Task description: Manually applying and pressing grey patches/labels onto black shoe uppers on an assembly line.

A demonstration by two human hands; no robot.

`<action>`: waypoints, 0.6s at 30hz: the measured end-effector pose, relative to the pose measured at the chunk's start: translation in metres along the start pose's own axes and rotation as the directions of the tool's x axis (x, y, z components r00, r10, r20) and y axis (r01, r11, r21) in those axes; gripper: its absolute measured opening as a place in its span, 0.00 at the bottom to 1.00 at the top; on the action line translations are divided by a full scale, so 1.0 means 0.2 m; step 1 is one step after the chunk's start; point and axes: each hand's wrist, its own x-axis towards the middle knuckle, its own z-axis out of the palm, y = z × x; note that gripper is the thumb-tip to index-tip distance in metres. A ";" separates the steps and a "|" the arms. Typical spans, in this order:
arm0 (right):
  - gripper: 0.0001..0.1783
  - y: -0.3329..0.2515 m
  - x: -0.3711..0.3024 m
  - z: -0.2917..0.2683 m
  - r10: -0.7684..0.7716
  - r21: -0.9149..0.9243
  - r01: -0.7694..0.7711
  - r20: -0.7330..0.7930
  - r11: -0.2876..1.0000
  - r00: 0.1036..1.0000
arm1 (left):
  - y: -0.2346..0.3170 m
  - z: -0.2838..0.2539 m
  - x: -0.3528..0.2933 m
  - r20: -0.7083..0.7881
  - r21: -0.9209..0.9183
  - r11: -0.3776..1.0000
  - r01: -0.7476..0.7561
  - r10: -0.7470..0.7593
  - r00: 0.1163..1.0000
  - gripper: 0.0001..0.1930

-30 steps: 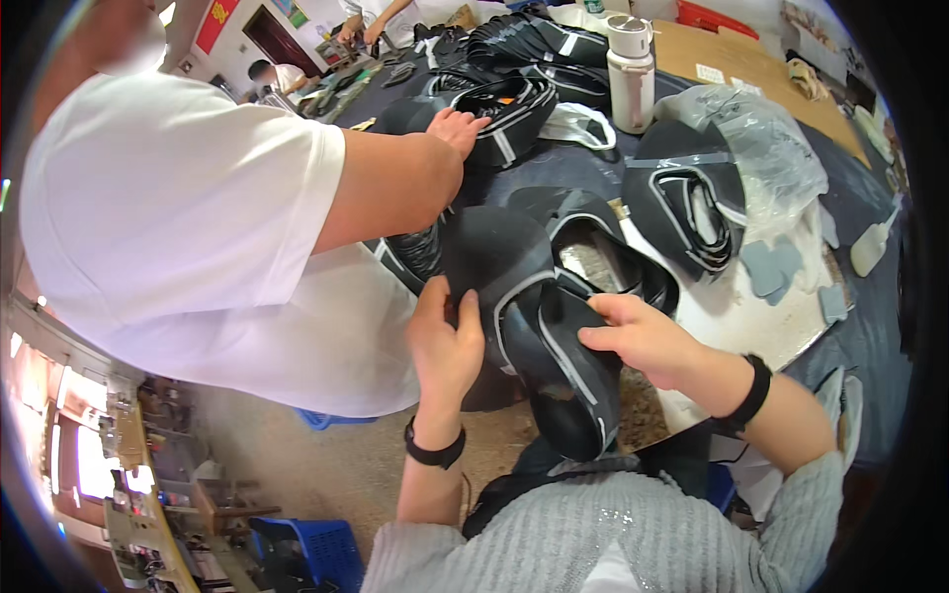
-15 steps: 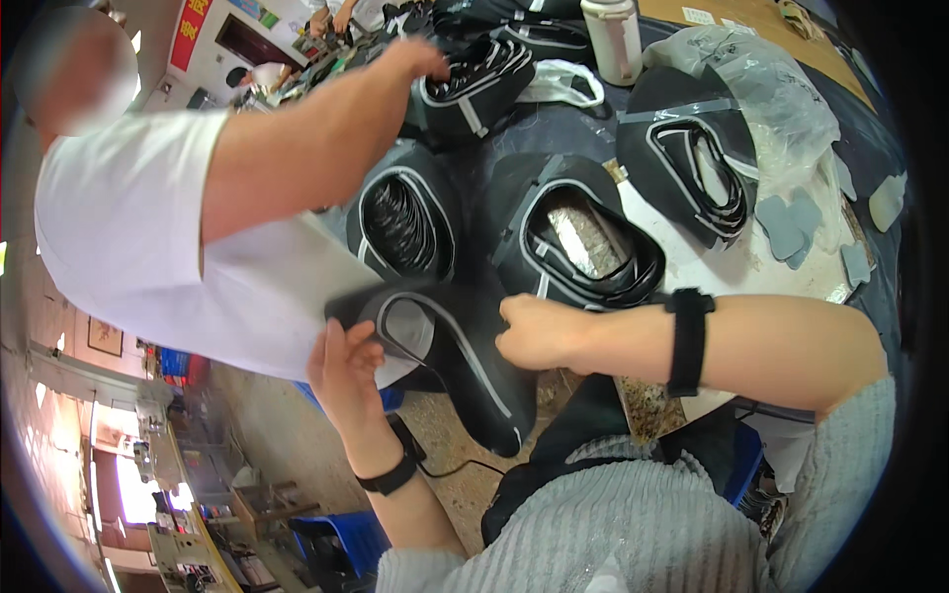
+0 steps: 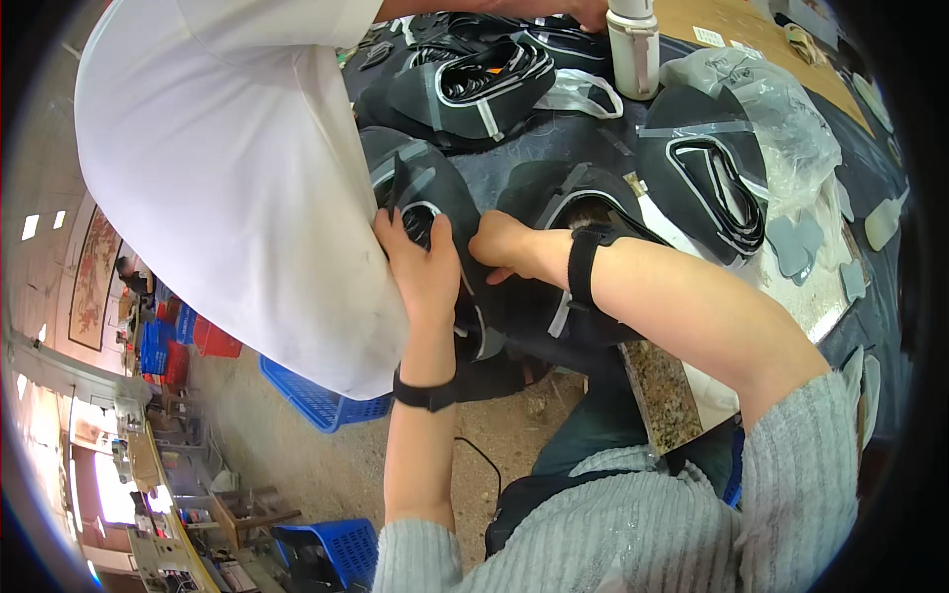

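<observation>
My left hand (image 3: 423,275) is closed on a black fabric piece (image 3: 478,314) with a pale-trimmed opening, its fingers at the top edge. My right hand (image 3: 506,245) pinches at the black material just to the right; its fingertips are partly hidden. The piece lies against a stack of like pieces (image 3: 443,178) at the table's near edge. Beneath and beyond my right forearm is another stack of black pieces (image 3: 544,188) with a grey-edged opening. A third taped stack (image 3: 692,148) lies farther right.
A person in a white shirt (image 3: 237,188) stands close on my left, reaching across the table. At the back are more black stacks (image 3: 474,89) and a white bottle (image 3: 634,49). Clear plastic wrap (image 3: 771,109) and grey pads (image 3: 796,245) lie right. A blue basket (image 3: 326,395) stands on the floor.
Both my hands have moved up and away from me with the black piece, to the left stack. The person in white has shifted closer, arm now farther across the table.
</observation>
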 end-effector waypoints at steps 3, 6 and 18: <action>0.19 0.00 0.05 -0.05 -0.011 -0.037 0.010 -0.047 0.999 0.999 | 0.13 -0.05 -0.08 0.028 0.004 0.998 -0.056 0.055 0.998 0.34; 0.17 0.02 0.05 -0.09 -0.095 -0.066 0.083 -0.190 0.994 0.977 | 0.12 -0.08 -0.10 0.039 0.067 0.988 -0.139 0.137 0.990 0.33; 0.48 0.11 0.00 -0.02 -0.311 -0.231 0.300 -0.011 0.926 0.950 | 0.04 -0.17 -0.42 -0.165 0.153 0.970 -0.188 0.213 0.963 0.23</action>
